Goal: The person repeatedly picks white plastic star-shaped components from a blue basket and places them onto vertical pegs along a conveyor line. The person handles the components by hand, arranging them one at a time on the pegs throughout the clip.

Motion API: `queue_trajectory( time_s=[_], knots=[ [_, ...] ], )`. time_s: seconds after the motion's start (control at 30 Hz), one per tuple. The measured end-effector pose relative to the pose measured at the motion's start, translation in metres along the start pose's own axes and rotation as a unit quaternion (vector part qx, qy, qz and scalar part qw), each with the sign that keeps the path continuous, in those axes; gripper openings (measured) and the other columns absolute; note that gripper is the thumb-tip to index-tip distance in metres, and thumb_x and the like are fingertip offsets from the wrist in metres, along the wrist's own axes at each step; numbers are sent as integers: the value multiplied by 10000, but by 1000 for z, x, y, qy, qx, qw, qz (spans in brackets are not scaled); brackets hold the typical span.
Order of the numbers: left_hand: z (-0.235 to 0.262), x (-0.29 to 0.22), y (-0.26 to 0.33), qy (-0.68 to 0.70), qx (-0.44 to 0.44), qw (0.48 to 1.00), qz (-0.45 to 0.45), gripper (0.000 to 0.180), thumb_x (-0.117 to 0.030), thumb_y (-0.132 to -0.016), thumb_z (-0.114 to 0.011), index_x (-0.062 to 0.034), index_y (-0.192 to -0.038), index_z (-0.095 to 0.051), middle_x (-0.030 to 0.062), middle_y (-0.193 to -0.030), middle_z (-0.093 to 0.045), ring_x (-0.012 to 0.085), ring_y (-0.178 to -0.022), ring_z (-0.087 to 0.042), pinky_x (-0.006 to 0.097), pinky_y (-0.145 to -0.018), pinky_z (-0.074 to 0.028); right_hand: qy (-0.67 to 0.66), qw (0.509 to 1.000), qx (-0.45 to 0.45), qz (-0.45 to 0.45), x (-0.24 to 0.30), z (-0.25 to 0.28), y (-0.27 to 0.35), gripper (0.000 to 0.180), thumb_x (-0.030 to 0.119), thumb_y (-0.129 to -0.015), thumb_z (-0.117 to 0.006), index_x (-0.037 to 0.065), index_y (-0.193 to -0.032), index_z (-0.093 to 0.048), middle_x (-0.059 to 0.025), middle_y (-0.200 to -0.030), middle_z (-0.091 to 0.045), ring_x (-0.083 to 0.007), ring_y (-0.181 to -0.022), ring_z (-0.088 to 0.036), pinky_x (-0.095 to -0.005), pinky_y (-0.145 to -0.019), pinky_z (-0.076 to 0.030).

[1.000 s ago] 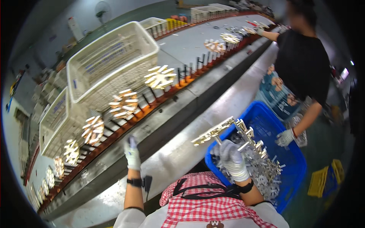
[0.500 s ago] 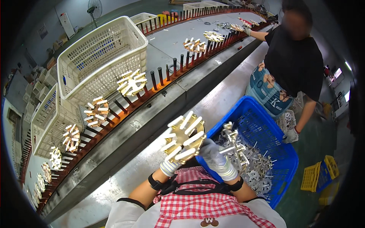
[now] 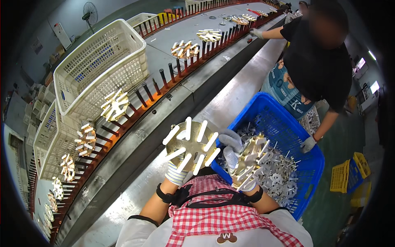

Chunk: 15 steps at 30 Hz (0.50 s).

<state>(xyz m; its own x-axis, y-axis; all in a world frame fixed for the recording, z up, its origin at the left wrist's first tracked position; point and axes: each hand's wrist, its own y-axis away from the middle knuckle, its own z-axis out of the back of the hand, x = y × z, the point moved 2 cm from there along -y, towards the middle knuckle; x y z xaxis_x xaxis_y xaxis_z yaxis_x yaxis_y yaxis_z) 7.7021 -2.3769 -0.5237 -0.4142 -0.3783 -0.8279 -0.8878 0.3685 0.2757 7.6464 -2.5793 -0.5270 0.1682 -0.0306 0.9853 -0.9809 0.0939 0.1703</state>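
- Gold disc [image 3: 190, 142] with white bars set around its face: held up before the person, between the near edge of the long table [image 3: 160, 46] and the left rim of the blue crate [image 3: 284, 123].
- Left hand [image 3: 177, 174], in a striped glove: clamped on the disc's lower rim.
- Right hand [image 3: 231, 156], also gloved: bears a second barred disc [image 3: 251, 161] over the blue crate's near left corner; digits extend toward the gold disc, but the palm is covered and I cannot tell whether the grip is closed.
- Blue crate: silvery metal pieces [image 3: 284, 178] heaped inside.
- Table: dark pegs [image 3: 163, 77] line its near edge, several bearing further barred discs [image 3: 115, 106]; a white crate [image 3: 111, 80] stands behind them.
- Co-worker [image 3: 317, 74]: one gloved hand [image 3: 257, 33] by the table's near edge, farther along; the other [image 3: 308, 145] at the crate's right rim.
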Motion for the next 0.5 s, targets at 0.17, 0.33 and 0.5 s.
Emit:
queue_trajectory(
  time_s=[0.17, 0.33, 0.5],
  knots=[
    [-35, 2, -50, 187, 15, 982, 38, 608, -132, -835, -706, -89, -1367, -415, 97, -1316, -508, 228, -1166, -530, 379, -1007, -446, 62, 972, 1, 229, 40, 40, -83, 299, 321, -960, -547, 74, -1100, -641, -171, -1199, -540, -295, -1117, -527, -408, -950, -437],
    [-21, 20, -74, -82, 95, 991, 36, 629, -100, -810, -723, -71, -1358, -417, 109, -1300, -510, 200, -1161, -522, 347, -962, -482, -100, 980, 152, 79, 52, 78, -135, 364, 251, -892, -620, 40, -1188, -605, -162, -1293, -498, -286, -1176, -502, -370, -981, -425],
    [-24, 35, -92, -276, 72, 954, 90, 482, -117, -784, -765, -61, -1209, -545, 43, -1079, -627, 140, -918, -609, 308, -810, -526, -330, 857, 339, -204, 62, 105, -166, 357, 173, -894, -587, 28, -1219, -614, -146, -1438, -373, -240, -1250, -475, -315, -1018, -415]
  ],
)
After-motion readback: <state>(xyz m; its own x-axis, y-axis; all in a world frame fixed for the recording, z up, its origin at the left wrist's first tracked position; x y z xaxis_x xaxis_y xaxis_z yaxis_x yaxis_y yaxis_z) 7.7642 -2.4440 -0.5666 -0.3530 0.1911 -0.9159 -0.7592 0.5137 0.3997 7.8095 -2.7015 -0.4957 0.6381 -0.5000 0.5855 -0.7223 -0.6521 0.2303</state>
